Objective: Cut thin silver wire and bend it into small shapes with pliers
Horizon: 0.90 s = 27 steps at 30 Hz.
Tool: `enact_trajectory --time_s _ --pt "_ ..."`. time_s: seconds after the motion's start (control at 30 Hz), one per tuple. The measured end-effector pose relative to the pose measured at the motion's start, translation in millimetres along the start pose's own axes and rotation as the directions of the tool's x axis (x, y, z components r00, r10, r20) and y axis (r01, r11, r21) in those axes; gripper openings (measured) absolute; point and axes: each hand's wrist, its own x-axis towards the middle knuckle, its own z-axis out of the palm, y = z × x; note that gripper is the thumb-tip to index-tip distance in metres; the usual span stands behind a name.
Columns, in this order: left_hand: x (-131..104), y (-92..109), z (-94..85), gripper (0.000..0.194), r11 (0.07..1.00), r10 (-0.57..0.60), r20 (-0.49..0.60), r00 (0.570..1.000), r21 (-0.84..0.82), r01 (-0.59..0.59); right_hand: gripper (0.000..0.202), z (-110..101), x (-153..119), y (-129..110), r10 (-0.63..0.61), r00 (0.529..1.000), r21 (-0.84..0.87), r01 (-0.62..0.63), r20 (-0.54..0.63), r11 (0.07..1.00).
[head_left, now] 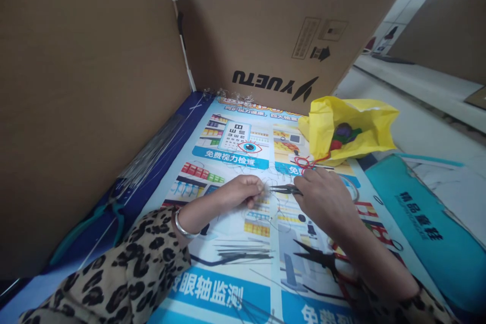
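Note:
My left hand (245, 190) is closed in a pinch over the middle of the printed sheet, on what looks like a thin wire (267, 182). Its fine strands show faintly by the fingertips. Facing it from the right, my right hand (322, 195) is wrapped round needle-nose pliers (284, 189), whose dark jaws point at the left fingertips. The pliers' handles are hidden in the palm. Below the hands, a bundle of short cut wires (245, 253) lies on the sheet. Dark-bladed scissors (319, 255) with red handles rest under my right forearm.
Cardboard walls (266, 25) stand at the left and back. A yellow bag (353, 131) holding coloured yarn or thread stands back right, beside red cord (307, 162). Teal-handled pliers (110, 212) and long straight wires (152, 152) lie left. A teal shoebox piece (425, 217) lies right.

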Motion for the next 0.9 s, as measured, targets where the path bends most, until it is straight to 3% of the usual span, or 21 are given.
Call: enact_trajectory --time_s 0.33,0.5,0.57,0.67,0.73,0.9 --pt "-2.3 4.1 6.5 0.021 0.988 0.050 -0.075 0.996 0.150 -0.038 0.013 1.2 -1.5 -12.5 0.034 0.999 0.002 -0.034 -0.024 0.999" --pt "-1.7 3.4 3.9 0.022 0.997 0.046 -0.134 0.990 0.061 -0.038 0.018 7.6 2.6 5.6 0.095 0.995 0.233 -0.090 -0.009 0.968" --pt "-1.8 2.7 2.7 0.021 0.999 0.036 -0.116 0.993 0.029 -0.032 0.021 13.5 4.8 11.6 0.174 0.982 0.468 -0.190 0.077 0.863" --pt "-2.5 1.1 2.2 0.017 0.999 0.009 -0.051 0.999 -0.045 -0.011 0.029 22.4 6.6 11.3 0.166 0.942 0.793 -0.334 0.290 0.510" --pt "-3.2 0.4 2.7 0.014 0.997 -0.006 -0.007 1.000 -0.073 0.005 0.029 26.3 6.3 6.4 0.094 0.931 0.880 -0.364 0.352 0.306" --pt "-5.0 2.9 5.8 0.017 0.996 -0.046 0.011 0.999 -0.069 0.047 0.026 27.1 4.5 -2.3 -0.069 0.922 0.921 -0.374 0.382 0.106"
